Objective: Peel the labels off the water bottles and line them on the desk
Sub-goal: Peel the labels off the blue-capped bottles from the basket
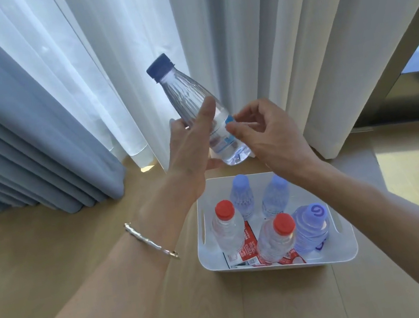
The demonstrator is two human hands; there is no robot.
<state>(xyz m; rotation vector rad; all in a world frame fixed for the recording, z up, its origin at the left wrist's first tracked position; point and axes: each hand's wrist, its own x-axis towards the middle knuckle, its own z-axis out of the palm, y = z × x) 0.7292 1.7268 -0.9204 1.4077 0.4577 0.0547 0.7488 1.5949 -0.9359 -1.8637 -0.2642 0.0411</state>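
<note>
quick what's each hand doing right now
Left hand: closed around the blue-capped water bottle.
Right hand: pinching the bottle's label edge.

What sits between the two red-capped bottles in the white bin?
In the head view, loose red labels lie on the white bin floor between the two red-capped bottles.

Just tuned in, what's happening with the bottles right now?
A person holds a dark-blue-capped water bottle tilted above the desk. The left hand grips its body while the right hand pinches the edge of its label, which looks partly lifted. Below, a white bin holds five more bottles: two red-capped and three with pale blue or purple caps. Loose red labels lie on the bin's floor. No bottles are lined up on the desk in view.
</note>
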